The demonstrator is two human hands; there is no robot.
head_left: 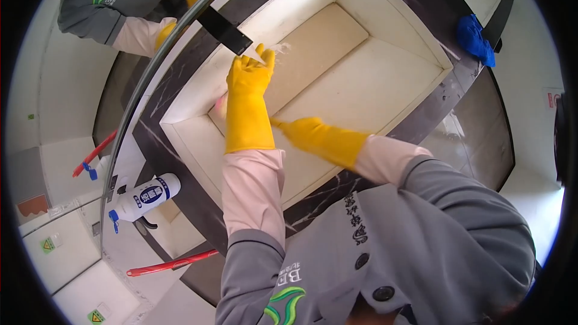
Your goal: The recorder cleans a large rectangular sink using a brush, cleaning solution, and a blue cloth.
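My left hand [250, 69], in a long yellow rubber glove, is raised palm up with curled fingers just below a flat black spout [226, 31]. A clear stream falls from the spout onto its fingers. My right hand [309, 133], also in a yellow glove and blurred, is closed around what looks like a thin handle [277, 122] pointing to my left forearm. Beyond that forearm a blurred pinkish thing [220, 104] shows in part; whether it joins the handle I cannot tell. Both hands are over a pale rectangular basin [356, 85] with a beige panel [316, 49] along its bottom.
A dark marble-patterned rim [424, 117] surrounds the basin. A white bottle with a blue cap [149, 196] stands at the left, near a red pole [174, 264]. A blue cloth [476, 40] lies on the right rim. The mirror [135, 67] at the left reflects the person.
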